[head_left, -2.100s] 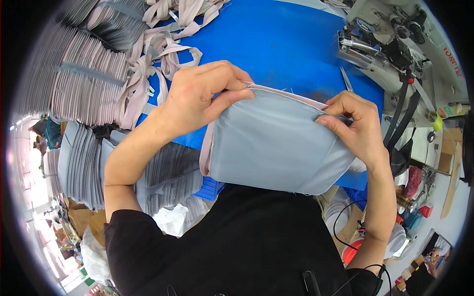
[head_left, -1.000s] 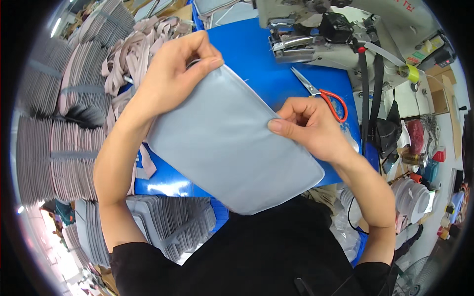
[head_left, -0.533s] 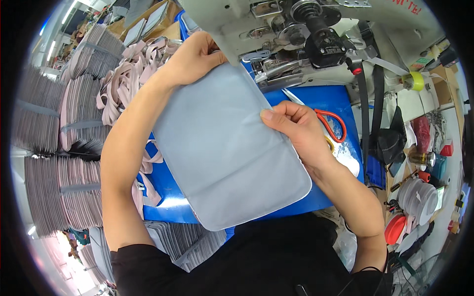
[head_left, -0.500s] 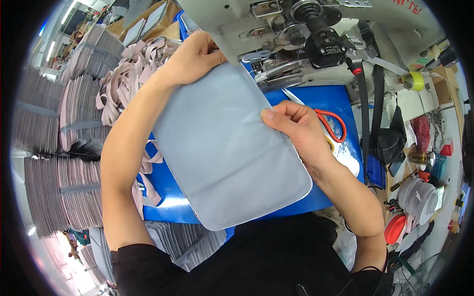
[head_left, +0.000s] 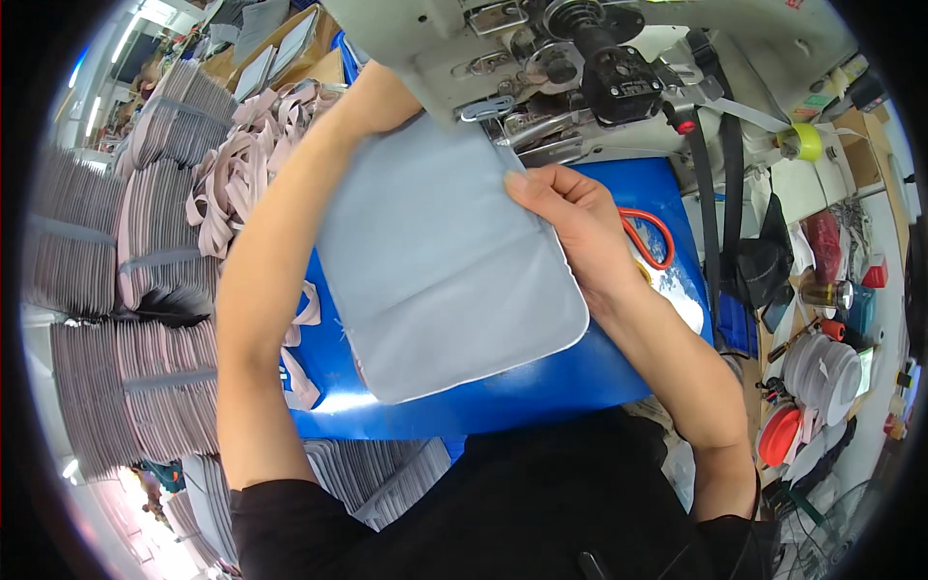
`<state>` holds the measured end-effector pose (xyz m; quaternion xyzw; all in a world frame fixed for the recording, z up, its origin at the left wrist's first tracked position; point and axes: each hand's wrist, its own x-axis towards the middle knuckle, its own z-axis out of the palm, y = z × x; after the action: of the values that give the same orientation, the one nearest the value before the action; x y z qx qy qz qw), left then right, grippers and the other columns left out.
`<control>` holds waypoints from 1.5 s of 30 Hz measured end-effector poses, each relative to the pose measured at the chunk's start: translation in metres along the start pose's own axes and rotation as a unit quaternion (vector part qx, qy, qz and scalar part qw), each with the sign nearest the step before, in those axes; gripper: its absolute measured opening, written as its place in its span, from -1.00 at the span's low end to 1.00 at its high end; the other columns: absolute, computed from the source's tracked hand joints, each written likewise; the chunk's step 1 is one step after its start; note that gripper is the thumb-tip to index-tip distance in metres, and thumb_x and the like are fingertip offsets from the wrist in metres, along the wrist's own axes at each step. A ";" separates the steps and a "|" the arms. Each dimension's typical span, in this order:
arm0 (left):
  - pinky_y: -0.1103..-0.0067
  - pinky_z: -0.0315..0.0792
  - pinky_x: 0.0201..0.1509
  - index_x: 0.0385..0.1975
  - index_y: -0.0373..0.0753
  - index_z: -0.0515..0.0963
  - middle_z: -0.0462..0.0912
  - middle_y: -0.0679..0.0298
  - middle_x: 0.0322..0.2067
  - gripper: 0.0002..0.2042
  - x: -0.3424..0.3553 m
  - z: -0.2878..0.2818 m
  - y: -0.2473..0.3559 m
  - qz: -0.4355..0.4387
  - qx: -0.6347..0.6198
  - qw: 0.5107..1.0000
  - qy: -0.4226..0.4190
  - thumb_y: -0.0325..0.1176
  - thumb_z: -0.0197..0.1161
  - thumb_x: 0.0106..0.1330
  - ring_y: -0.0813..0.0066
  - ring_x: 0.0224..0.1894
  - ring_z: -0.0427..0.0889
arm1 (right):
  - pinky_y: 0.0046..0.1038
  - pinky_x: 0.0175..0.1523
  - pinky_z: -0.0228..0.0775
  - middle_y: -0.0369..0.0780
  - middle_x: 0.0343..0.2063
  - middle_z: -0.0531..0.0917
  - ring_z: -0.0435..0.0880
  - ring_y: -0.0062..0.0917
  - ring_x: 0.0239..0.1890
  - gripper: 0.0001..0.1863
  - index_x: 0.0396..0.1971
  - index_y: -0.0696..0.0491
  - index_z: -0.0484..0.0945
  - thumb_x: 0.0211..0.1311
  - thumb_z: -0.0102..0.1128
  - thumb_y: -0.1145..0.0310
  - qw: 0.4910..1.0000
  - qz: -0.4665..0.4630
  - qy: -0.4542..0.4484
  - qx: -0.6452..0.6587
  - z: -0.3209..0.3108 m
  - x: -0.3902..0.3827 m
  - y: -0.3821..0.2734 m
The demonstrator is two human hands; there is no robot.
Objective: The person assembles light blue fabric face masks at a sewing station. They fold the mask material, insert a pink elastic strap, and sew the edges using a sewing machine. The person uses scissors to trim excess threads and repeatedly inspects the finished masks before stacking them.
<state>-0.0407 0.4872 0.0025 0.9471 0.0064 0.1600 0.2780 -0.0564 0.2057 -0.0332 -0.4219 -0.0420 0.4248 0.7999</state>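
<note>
A blue-grey rounded fabric panel (head_left: 440, 271) with a pale edge lies slanted over the blue tabletop, its far end at the sewing machine's needle and foot area (head_left: 512, 130). My left hand (head_left: 382, 101) is at the panel's far left corner; its fingers are hidden behind the machine head. My right hand (head_left: 570, 217) grips the panel's right edge, thumb on top and fingers curled. Red-handled scissors (head_left: 657, 232) lie just right of that hand, partly covered.
Banded stacks of grey and pink pieces (head_left: 164, 377) line the left. Pink fabric strips (head_left: 242, 174) hang beside them. An open carton (head_left: 290, 53) stands at back left. Spools, tools and red and white plastic items (head_left: 778, 435) crowd the right. Black straps (head_left: 701, 232) hang from the machine.
The panel and both hands have moved up toward the machine. The panel has turned more lengthwise than two seconds ago, and my left hand's fingers have passed out of sight.
</note>
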 end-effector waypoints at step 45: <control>0.45 0.50 -0.28 -0.34 -0.16 0.64 0.76 0.39 -0.17 -0.85 -0.098 0.020 0.122 0.237 0.221 0.943 0.074 -0.44 0.36 0.06 0.36 -0.21 0.69 | -0.65 -0.36 0.46 -0.33 -0.40 0.73 0.61 -0.77 -0.42 -0.84 -0.22 0.17 0.73 0.31 0.41 0.40 0.995 -0.077 0.054 -0.013 0.006 0.008 0.015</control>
<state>-0.1371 0.3642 0.0216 0.9444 -0.1628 0.2851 0.0149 -0.0636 0.2194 -0.0418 -0.4502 -0.0364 0.3378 0.8258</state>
